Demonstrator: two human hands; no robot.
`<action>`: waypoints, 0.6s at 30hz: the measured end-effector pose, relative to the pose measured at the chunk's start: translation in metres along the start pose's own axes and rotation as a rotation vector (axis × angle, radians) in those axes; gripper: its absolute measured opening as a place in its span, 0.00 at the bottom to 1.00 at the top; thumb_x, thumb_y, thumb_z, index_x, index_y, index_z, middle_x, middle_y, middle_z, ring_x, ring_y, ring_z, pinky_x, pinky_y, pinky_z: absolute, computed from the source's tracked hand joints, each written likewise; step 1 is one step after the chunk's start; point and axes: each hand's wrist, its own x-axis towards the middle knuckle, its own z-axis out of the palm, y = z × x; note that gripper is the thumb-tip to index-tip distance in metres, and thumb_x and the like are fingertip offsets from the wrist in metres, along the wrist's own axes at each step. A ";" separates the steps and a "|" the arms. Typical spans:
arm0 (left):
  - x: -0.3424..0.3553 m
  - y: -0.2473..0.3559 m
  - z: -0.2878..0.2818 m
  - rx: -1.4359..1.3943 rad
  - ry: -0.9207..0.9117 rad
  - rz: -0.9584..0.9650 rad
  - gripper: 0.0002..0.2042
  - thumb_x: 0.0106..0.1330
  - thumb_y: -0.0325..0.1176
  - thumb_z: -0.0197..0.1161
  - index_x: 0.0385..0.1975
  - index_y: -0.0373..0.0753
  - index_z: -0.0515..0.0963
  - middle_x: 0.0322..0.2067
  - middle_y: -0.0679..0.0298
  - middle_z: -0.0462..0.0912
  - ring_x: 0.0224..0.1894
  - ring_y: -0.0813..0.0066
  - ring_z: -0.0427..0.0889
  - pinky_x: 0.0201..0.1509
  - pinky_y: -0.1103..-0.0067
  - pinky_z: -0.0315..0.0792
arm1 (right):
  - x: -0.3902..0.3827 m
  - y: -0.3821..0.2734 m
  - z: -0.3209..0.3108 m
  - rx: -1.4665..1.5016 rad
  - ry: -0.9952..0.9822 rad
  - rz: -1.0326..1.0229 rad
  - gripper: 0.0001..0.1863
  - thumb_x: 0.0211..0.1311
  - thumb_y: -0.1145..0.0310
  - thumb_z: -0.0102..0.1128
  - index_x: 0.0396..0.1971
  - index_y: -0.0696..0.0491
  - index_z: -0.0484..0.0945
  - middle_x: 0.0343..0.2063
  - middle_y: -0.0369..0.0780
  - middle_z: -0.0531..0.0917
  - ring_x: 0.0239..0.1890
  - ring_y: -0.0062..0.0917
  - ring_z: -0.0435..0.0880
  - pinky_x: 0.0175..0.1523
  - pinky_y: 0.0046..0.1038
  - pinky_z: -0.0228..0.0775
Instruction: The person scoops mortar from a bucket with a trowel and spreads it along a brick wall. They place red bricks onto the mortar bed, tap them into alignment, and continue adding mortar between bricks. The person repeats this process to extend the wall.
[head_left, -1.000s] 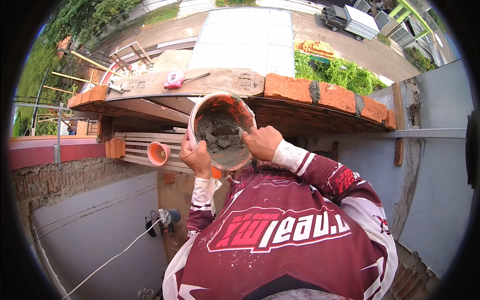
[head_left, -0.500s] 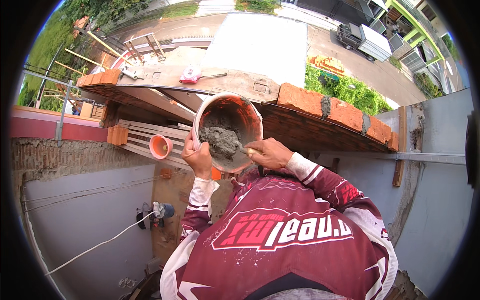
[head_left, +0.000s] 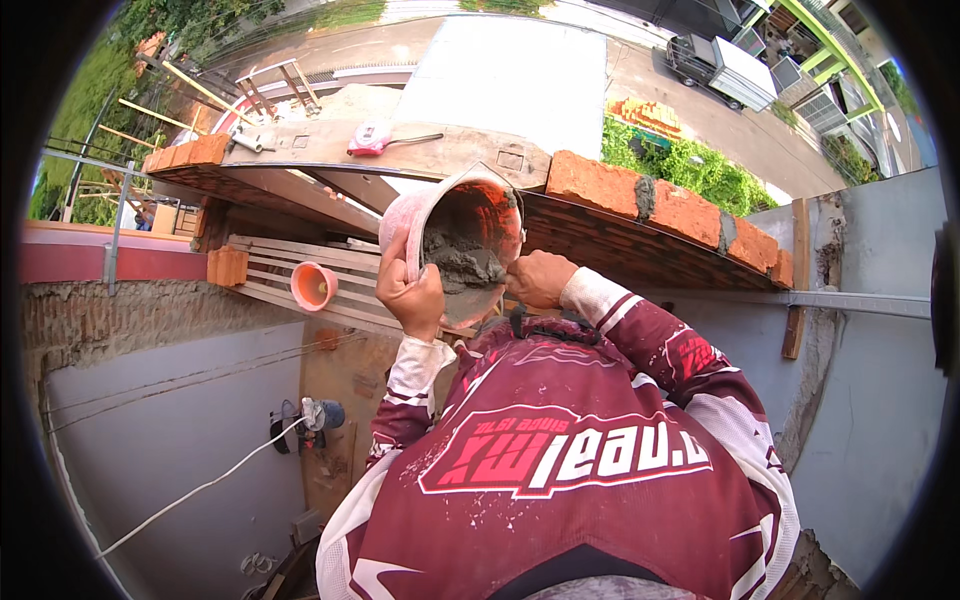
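Observation:
A mortar-smeared bucket is tilted toward me, its reddish inside showing. Grey wet mortar lies in its lower part. My left hand is closed on the bucket's left rim, thumb at the edge. At the right rim, my right hand is closed round the handle of what looks like a trowel; its blade is mostly hidden in the mortar and behind my fingers. Just beyond the bucket, a pink-and-white tape measure rests on a wooden board.
A row of orange bricks with mortar joints runs right along the wall top. An orange pot stands on wooden slats at left. A white cable crosses below. Beyond the wall, a truck stands on the street.
The bucket has tipped further, and more of its outer left side shows. My right hand has turned at the rim, and the mortar has shifted toward it. The view has moved slightly.

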 end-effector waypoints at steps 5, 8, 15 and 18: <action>0.000 -0.016 -0.012 -0.012 0.057 -0.148 0.08 0.47 0.17 0.58 0.15 0.28 0.64 0.51 0.47 0.83 0.45 0.66 0.84 0.47 0.74 0.75 | -0.012 0.013 0.020 0.284 0.011 -0.229 0.16 0.66 0.58 0.52 0.42 0.54 0.82 0.31 0.47 0.86 0.32 0.41 0.86 0.38 0.40 0.77; -0.008 -0.030 -0.022 0.000 0.056 -0.163 0.08 0.49 0.17 0.56 0.30 0.25 0.74 0.53 0.49 0.82 0.49 0.66 0.83 0.52 0.76 0.73 | -0.023 0.019 0.010 -0.316 0.487 -0.422 0.13 0.61 0.59 0.58 0.43 0.46 0.80 0.28 0.39 0.84 0.30 0.34 0.85 0.35 0.39 0.75; -0.005 -0.017 -0.004 0.039 0.073 -0.002 0.12 0.45 0.16 0.59 0.13 0.31 0.59 0.51 0.42 0.82 0.46 0.58 0.85 0.47 0.72 0.75 | -0.037 -0.012 -0.035 -0.457 0.456 -0.197 0.08 0.60 0.65 0.55 0.36 0.50 0.80 0.27 0.41 0.84 0.32 0.35 0.86 0.36 0.41 0.75; -0.004 -0.008 -0.001 0.044 0.063 -0.006 0.13 0.45 0.16 0.59 0.13 0.31 0.59 0.51 0.43 0.82 0.48 0.57 0.85 0.48 0.72 0.75 | -0.025 -0.003 -0.049 -0.444 0.188 -0.015 0.13 0.64 0.60 0.54 0.32 0.53 0.82 0.26 0.47 0.86 0.31 0.44 0.86 0.36 0.47 0.77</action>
